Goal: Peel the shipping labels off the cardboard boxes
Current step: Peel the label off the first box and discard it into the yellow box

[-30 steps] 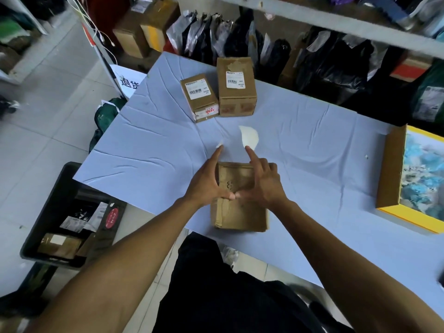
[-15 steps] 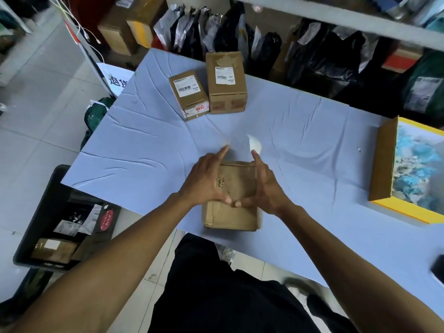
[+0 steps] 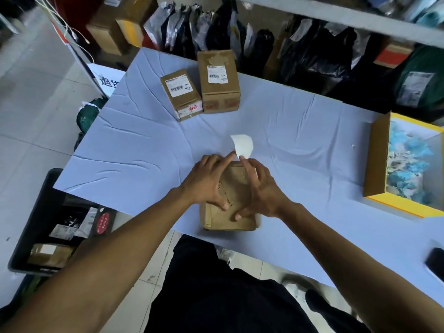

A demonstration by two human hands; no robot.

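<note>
A brown cardboard box (image 3: 240,212) lies on the blue table (image 3: 144,145) at the near edge. My left hand (image 3: 206,181) presses on its top, index finger stretched to the far edge. My right hand (image 3: 262,188) rests on the box too, and its index fingertip meets the left one at the foot of a white shipping label (image 3: 242,145). The label stands curled up off the far edge, blank side toward me. Two more boxes stand at the back: a smaller box (image 3: 185,104) and a taller box (image 3: 221,97), each with a white label on top.
An open yellow-rimmed box (image 3: 377,159) with blue and white scraps sits at the table's right. A black crate (image 3: 36,212) with parcels stands on the floor at the left. A dark phone-like object (image 3: 434,263) lies at the right edge. Bags hang behind the table.
Both index fingers have slid to the box's far edge, and the white label now stands taller and more unfolded above them. The box stays in place.
</note>
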